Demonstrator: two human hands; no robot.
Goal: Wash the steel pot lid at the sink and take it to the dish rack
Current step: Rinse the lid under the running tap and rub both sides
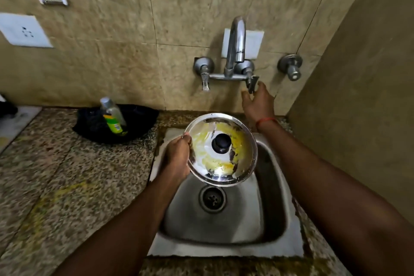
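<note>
The left hand (178, 157) grips the rim of the round steel pot lid with black knob (220, 149), holding its yellow-smeared face over the steel sink basin (272, 215). The right hand (257, 102), fingers spread open, reaches the right tap lever (252, 84), presumably to start water for rinsing.

Speckled counter (67, 175): bottle (113, 116), sink (224, 248).

Silver steel lid (224, 163) smeared yellow, black knob (220, 143); speckled brown granite counter (67, 175); at ten o'clock, green-labelled bottle (113, 116).
</note>
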